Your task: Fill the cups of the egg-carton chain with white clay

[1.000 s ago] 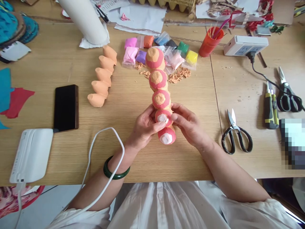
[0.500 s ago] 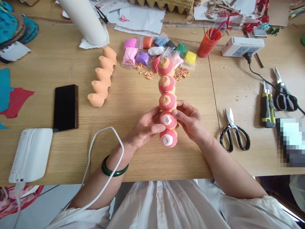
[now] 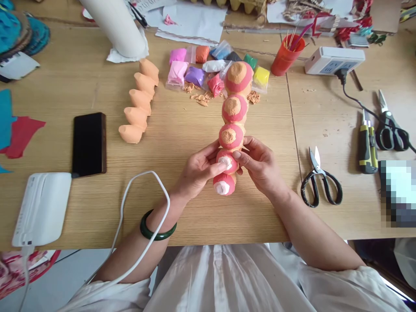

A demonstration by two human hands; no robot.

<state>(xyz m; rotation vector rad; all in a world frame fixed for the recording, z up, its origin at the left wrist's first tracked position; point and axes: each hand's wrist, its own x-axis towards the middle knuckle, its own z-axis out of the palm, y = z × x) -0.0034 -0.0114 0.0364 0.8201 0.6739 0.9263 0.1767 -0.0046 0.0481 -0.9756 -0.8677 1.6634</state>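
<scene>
Between my hands is a strip of egg-carton bumps (image 3: pixel 232 107), orange with pink clay bands. White clay covers the tips of the two bumps nearest me; the other tips are bare orange. My left hand (image 3: pixel 199 171) grips the strip from the left, its thumb against the white tip of the second-nearest bump. My right hand (image 3: pixel 261 162) grips the same strip from the right, thumb on top beside that bump and fingers partly hidden underneath. A second, plain orange strip of bumps (image 3: pixel 139 103) lies to the left on the table.
Coloured clay packets (image 3: pixel 195 76) and orange scraps (image 3: pixel 203 99) lie behind the strip. A red cup (image 3: pixel 286 58) of sticks and a power strip (image 3: pixel 336 60) stand back right. Black-handled scissors (image 3: pixel 320 180) lie right; a phone (image 3: pixel 89 144) and white power bank (image 3: pixel 42 210) lie left.
The held strip has tilted, its far end rising toward the camera and shifting right, its near end moving slightly left. My left thumb has slid up onto the white tip.
</scene>
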